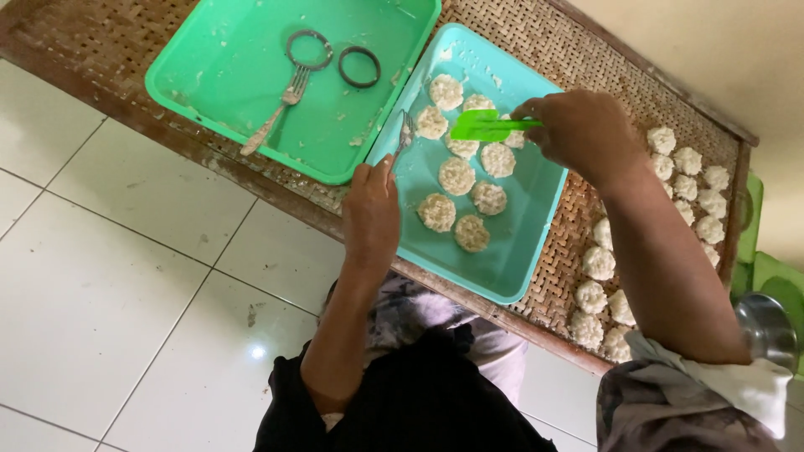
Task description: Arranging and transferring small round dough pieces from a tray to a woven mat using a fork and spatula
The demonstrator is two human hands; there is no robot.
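A teal tray (519, 251) rests on a woven bamboo rack (578, 50) and holds several round white rice cakes (457, 176). My left hand (371, 209) grips a metal fork (404, 134) whose tines point at the cakes near the tray's left wall. My right hand (582, 130) holds a bright green spatula (484, 126) flat over the cakes at the tray's far end. Both forearms reach in from the bottom of the view.
A larger green tray (218, 50) to the left holds two metal ring moulds (310, 48) and a second fork (272, 121). Several more rice cakes (695, 184) lie on the rack at the right. White tiled floor (126, 293) is below; a metal pot (766, 326) sits at the right edge.
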